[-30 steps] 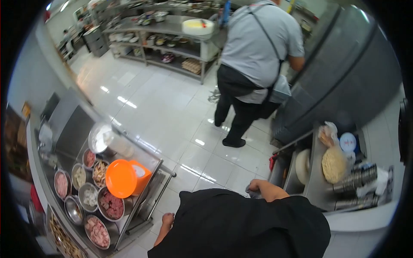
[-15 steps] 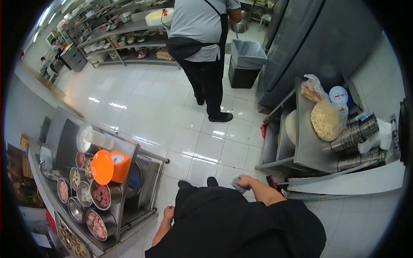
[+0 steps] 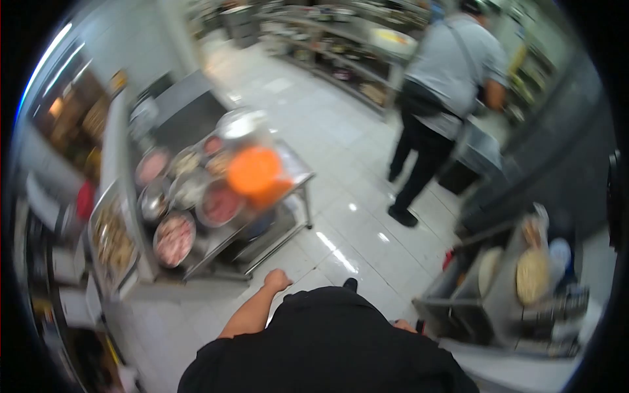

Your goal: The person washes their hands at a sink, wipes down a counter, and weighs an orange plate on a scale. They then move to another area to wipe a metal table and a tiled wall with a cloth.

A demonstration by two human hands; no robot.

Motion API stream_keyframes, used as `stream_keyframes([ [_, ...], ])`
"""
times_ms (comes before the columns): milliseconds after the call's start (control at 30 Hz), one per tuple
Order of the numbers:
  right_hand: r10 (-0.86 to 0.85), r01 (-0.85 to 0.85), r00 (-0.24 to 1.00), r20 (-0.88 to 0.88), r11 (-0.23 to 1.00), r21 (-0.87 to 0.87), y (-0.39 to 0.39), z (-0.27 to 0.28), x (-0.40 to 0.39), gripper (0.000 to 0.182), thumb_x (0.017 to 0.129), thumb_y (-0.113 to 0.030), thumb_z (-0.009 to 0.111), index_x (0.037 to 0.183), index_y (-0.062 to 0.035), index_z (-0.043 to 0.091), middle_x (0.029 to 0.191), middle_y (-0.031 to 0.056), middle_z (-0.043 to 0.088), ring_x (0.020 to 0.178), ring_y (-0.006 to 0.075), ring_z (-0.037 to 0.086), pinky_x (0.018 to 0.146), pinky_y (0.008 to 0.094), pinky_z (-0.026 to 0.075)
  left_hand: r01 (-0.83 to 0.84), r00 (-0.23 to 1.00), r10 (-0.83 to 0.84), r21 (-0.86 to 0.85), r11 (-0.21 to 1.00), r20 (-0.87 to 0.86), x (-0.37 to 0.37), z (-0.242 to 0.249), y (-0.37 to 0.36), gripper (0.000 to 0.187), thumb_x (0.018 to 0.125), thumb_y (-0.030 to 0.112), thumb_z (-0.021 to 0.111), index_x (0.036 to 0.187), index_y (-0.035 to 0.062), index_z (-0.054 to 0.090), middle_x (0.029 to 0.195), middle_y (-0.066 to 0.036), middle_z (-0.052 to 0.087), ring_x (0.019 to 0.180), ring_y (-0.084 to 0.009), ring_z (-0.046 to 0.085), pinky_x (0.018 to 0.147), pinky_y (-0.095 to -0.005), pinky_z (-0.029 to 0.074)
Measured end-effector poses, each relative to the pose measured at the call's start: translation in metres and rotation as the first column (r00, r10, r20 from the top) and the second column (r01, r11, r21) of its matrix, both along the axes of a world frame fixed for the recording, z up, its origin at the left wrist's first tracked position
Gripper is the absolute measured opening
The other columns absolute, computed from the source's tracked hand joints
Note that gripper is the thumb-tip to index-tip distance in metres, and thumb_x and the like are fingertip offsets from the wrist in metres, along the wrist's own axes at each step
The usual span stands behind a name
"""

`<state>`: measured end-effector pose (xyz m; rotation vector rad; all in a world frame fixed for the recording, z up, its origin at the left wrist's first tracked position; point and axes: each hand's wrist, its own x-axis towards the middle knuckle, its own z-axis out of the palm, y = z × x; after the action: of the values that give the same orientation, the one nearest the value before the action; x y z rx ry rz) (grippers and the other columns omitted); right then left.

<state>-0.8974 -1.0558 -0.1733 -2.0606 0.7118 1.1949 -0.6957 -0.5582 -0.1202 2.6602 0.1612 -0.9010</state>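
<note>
My left hand (image 3: pixel 278 280) hangs in front of my left side, fingers curled in and nothing visible in them. Nearest to it is the steel table (image 3: pixel 298 175), just beyond and to the left. Metal bowls of pink raw meat (image 3: pixel 175 240) and darker red meat (image 3: pixel 221 203) stand on it, beside an orange kitchen scale (image 3: pixel 259 173). My right hand (image 3: pixel 404 325) is low at my right side, mostly hidden by my black clothing. Its fingers are out of sight, and no cloth shows there. A low steel shelf unit (image 3: pixel 452 314) is beside it.
A co-worker (image 3: pixel 436 85) stands ahead to the right, by a lined trash bin (image 3: pixel 481 157). White tiled floor (image 3: pixel 347 190) lies between the table and the shelf unit, which holds a bag of noodles (image 3: pixel 534 275). A tray of food (image 3: pixel 113 242) sits at the left.
My view has swung left, so the meat table is nearer the middle. My left hand has moved forward. My right hand, earlier holding a grey cloth, has dropped back behind my clothing.
</note>
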Motion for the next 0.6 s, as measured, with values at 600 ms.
stream_keyframes([
  [600,0.607,-0.647,0.752,0.257,0.754,0.114,0.146,-0.119,0.217,0.051,0.086,-0.021,0.067,0.125,0.0092,0.056,0.109,0.0187,0.068,0.102,0.0240,0.065,0.086,0.0353,0.051,-0.813,0.575,0.796,-0.028,0.581,-0.189,-0.345,-0.061,0.215,0.056,0.081,0.041,0.061,0.120,0.0003,0.065,0.126,-0.022,0.061,0.119,-0.0356,0.057,0.102,-0.0421,0.045],
])
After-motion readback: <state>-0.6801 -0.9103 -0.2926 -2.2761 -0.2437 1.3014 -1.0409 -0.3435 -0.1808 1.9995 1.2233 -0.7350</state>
